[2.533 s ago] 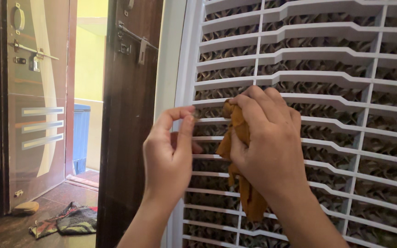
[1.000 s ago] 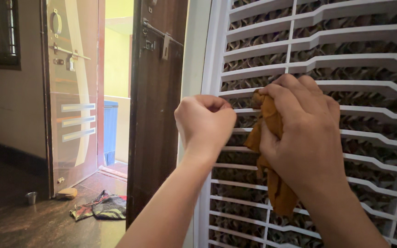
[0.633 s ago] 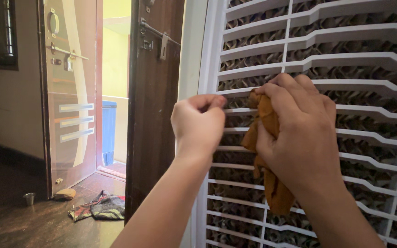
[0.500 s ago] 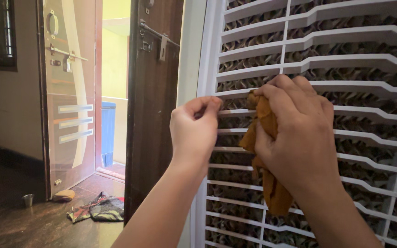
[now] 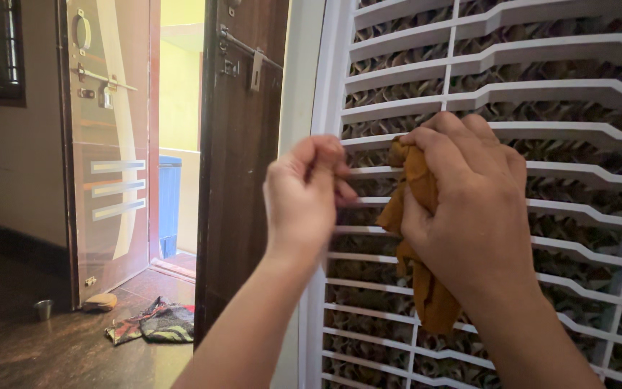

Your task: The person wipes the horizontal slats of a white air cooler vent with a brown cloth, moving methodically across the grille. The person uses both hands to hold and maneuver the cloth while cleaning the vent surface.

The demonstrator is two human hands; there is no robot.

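A dark, glossy floor (image 5: 52, 353) carries a crumpled multicoloured cloth (image 5: 151, 328), a small steel cup (image 5: 42, 309) and a tan rounded lump (image 5: 100, 301) near the door.

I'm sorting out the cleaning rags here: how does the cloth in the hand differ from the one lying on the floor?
The cloth in the right hand is plain mustard-orange; the floor cloth is dark with mixed colours. The orange cloth is bunched in a grip and hangs against the white grille; the floor cloth lies crumpled and untouched by the door. Both are soft, crumpled fabric.
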